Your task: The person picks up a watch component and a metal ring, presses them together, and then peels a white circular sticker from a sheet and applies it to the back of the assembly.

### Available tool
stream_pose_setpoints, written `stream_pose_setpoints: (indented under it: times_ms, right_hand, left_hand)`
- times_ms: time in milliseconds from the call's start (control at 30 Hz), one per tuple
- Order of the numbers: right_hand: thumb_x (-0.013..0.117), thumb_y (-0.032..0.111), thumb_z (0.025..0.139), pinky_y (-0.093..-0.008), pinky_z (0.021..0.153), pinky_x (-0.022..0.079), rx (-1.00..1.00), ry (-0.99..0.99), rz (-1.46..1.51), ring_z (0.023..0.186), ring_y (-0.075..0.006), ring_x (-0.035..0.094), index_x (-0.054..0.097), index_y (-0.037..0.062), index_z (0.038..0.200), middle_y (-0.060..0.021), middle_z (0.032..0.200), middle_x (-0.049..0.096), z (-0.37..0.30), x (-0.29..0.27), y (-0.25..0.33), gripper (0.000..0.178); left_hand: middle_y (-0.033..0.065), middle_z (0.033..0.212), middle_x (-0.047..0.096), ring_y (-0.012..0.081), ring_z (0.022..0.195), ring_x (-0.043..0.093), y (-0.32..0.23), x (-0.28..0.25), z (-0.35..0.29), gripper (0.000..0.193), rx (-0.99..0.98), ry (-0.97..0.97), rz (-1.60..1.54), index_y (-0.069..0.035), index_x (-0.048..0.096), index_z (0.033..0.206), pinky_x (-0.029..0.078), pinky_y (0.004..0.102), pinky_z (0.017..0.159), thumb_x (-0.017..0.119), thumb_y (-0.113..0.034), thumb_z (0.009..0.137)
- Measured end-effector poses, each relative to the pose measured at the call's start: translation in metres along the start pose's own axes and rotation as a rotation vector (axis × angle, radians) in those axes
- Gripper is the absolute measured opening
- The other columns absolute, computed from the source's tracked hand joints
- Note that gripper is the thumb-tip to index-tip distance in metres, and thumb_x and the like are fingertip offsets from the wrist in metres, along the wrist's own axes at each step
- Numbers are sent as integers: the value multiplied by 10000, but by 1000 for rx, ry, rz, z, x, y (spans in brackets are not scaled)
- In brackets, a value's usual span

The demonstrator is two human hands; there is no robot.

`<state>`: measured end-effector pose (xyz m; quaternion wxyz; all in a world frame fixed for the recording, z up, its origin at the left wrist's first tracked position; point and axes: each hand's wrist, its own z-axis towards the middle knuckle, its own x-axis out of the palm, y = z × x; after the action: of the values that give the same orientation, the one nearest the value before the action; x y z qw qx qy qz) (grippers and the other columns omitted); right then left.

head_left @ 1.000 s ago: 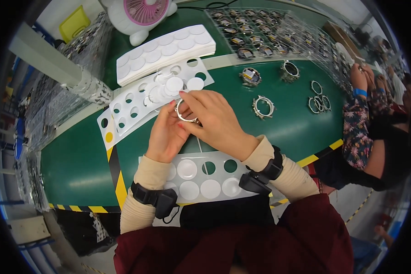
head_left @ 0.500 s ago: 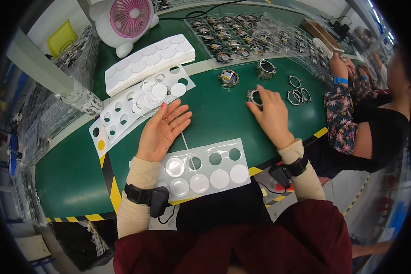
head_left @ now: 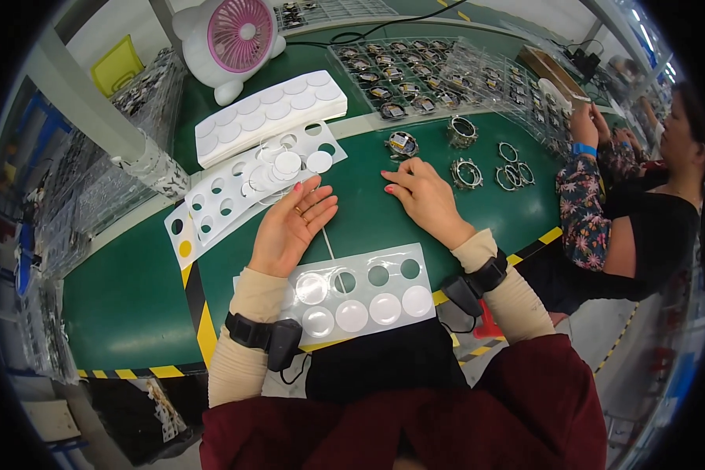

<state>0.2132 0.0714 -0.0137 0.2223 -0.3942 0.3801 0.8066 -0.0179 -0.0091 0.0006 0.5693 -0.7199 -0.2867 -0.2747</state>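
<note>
My left hand point(head_left: 294, 227) is palm up with fingers stretched out, just in front of loose white round discs point(head_left: 287, 162). A thin white stick point(head_left: 330, 244) runs from near its fingertips over a clear sheet of round white stickers point(head_left: 352, 315); whether the hand touches the stick, I cannot tell. Over the green table, my right hand point(head_left: 427, 200) has bent fingers, thumb and index apart, with nothing seen between them. Just beyond it sits a round watch movement point(head_left: 402, 144). To its right stand a metal watch case point(head_left: 466, 174) and stacked cases point(head_left: 462, 131).
Thin metal rings point(head_left: 514, 174) lie farther right. Behind are trays of watch parts point(head_left: 399, 74), a stack of white sticker sheets point(head_left: 270, 117) and a pink-and-white fan point(head_left: 243, 35). Punched sheets point(head_left: 204, 207) lie at left. A person point(head_left: 642, 211) works at the right.
My right hand has let go of the watch case at the right and moved left, toward the watch movement. The case sits slightly farther right. My left hand holds its pose; the view has shifted slightly.
</note>
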Motion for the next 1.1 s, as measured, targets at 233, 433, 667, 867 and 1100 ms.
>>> stream_pose_setpoints:
  times_ms: [233,433,667,867,1100]
  right_hand:
    - [616,123,812,-302,654,460,80,-34,53,743,-212,580,658,47,900,-54,818,584,13,4,0,123]
    - [612,86,806,-260,641,457,17,6,597,718,-178,591,654,23,876,-74,800,617,28,10,54,103]
    - [589,56,836,-200,592,416,21,-26,849,686,-91,536,646,-10,873,-35,813,605,34,25,59,95]
    - [585,75,858,-183,546,375,205,115,1107,677,-62,502,646,-26,872,-25,838,585,38,28,56,119]
    - [598,65,842,-200,554,397,7,135,1095,671,-80,505,640,-19,896,-39,838,582,36,25,60,108]
  left_hand:
    - [185,1147,537,289,1109,515,-1,1,-1,374,22,18,-57,44,475,1195,413,379,983,470,-221,930]
    - [196,1199,502,301,1160,476,-3,1,-1,391,76,38,-173,20,450,1226,375,412,1012,460,-238,933]
    - [195,1355,348,320,1213,426,-8,5,-4,558,156,107,-235,-70,208,1392,364,436,1009,435,-302,939]
    - [196,1413,256,326,1220,420,-5,16,-9,662,389,147,80,-112,56,1435,390,422,985,431,-339,939]
    - [194,1447,193,334,1227,415,2,17,-11,771,615,201,424,-114,-15,1440,405,397,963,492,-359,913]
